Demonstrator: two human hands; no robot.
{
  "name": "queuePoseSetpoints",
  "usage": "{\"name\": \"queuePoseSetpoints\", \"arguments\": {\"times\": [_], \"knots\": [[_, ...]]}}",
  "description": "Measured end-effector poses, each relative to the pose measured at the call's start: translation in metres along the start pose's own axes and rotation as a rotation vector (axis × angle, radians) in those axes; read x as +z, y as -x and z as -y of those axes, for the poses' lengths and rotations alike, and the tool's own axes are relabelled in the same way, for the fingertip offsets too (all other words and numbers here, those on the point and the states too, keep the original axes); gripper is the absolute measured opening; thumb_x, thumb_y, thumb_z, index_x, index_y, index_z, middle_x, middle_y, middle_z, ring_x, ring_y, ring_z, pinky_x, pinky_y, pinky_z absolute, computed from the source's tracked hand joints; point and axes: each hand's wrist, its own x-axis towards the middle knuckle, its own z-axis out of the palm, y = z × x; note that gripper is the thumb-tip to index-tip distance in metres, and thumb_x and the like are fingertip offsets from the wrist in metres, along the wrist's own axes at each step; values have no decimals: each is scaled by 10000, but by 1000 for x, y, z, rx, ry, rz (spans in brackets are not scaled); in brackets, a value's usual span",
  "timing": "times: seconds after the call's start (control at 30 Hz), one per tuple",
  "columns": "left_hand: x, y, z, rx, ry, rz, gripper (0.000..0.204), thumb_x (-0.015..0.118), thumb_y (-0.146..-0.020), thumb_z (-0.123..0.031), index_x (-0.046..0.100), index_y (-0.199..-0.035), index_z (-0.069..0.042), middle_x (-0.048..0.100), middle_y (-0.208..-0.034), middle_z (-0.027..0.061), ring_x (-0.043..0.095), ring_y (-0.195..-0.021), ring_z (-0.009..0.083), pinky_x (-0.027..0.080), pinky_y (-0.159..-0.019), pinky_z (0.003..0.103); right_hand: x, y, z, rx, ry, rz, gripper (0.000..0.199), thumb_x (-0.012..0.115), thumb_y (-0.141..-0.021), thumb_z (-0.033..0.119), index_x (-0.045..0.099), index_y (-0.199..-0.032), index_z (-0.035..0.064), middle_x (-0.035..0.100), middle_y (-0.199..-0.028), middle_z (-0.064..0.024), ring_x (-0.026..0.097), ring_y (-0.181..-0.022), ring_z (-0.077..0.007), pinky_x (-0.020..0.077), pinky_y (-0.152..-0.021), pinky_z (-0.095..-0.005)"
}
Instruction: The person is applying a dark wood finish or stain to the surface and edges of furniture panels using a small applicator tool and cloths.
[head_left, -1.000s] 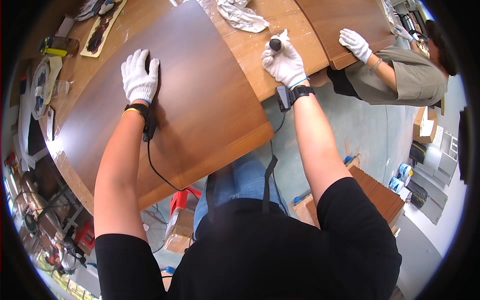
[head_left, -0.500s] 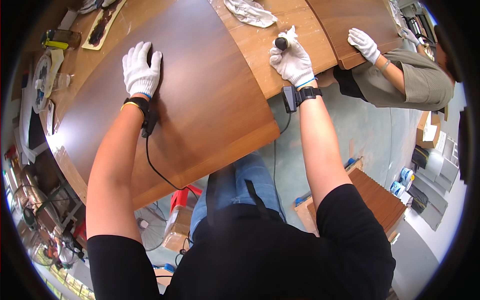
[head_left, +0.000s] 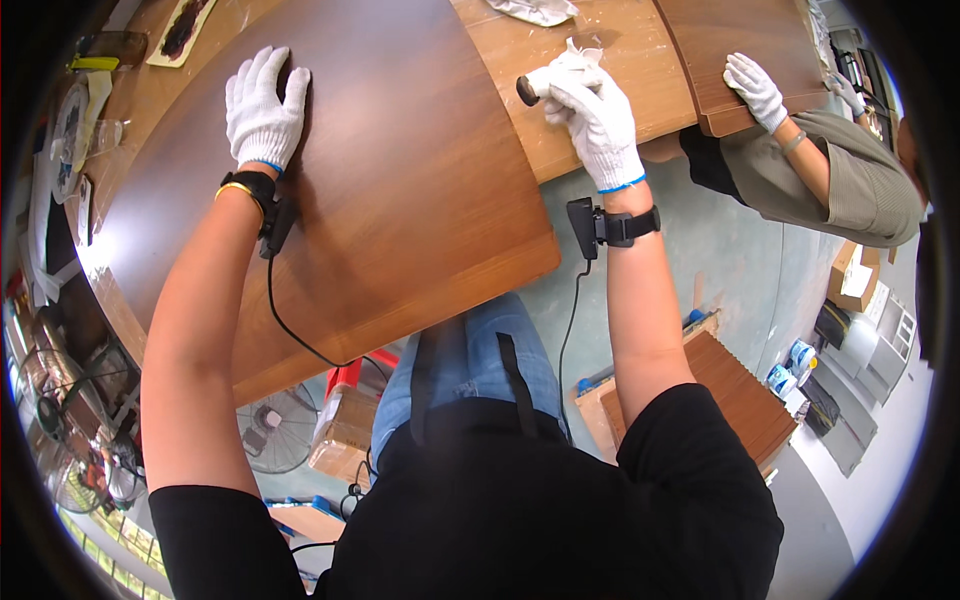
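"Gloves to the fore at this pale wooden worktop! The left hand, in white knit, lies palm down on a broad, glossy brown wood-grained panel, fingers straight, thumb well apart, gripping nothing."

"And the right hand, gloved to match, has its fingers closed round a small white cloth bundle with a dark round end! That bundle shows just off the panel's right edge, dark face turned leftward. Raised?"

"Looks it, though how high I can't tell. For my money, a firm, even pinch close behind that dark end gives the best control."

"And the left palm?"

"Light and flat, I'd say: enough to steady the panel, not enough to mark that sheen. Better to lift it than drag it."

"Ooh, mind the thin black cable hanging from the left wrist, crossing the panel's near part! I'd want it clear of the surface."

"Good elbow room, mind: the co-worker's white-gloved hand rests on a second brown panel, well apart on the right."
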Motion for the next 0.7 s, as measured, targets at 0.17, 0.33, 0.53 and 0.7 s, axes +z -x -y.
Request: {"name": "queuePoseSetpoints", "arguments": {"times": [0.17,0.33,0.53,0.7], "knots": [[1,-1,0,-9,-5,-1,465,614,-997,-459,667,-1340,-150,601,-1470,81,493,-1391,317,337,-1201,441,8,21,4,-106,195,-24,146,770,-933,97,696,-1014,1,686,-945,-40,618,-760,-105,492,-653,-231],[1,1,2,17,-18,1,468,618,-1003,-441,657,-1356,-135,603,-1466,91,495,-1390,323,358,-1192,440,14,40,-1,-68,247,-114,149,798,-898,25,676,-969,-24,658,-933,-33,642,-859,-117,550,-791,-253],[2,-1,6,30,-11,-3,476,615,-1009,-439,652,-1369,-129,599,-1473,100,503,-1385,325,371,-1183,436,18,42,-6,-89,399,-124,179,800,-883,-14,662,-997,-31,669,-985,-53,669,-900,-139,579,-859,-303],[4,-1,8,26,-9,1,485,608,-1013,-445,648,-1379,-129,594,-1478,108,497,-1393,328,371,-1185,434,13,49,-13,-196,326,-69,205,793,-880,-31,654,-1031,-28,674,-1016,-69,687,-911,-154,587,-862,-315]]}}
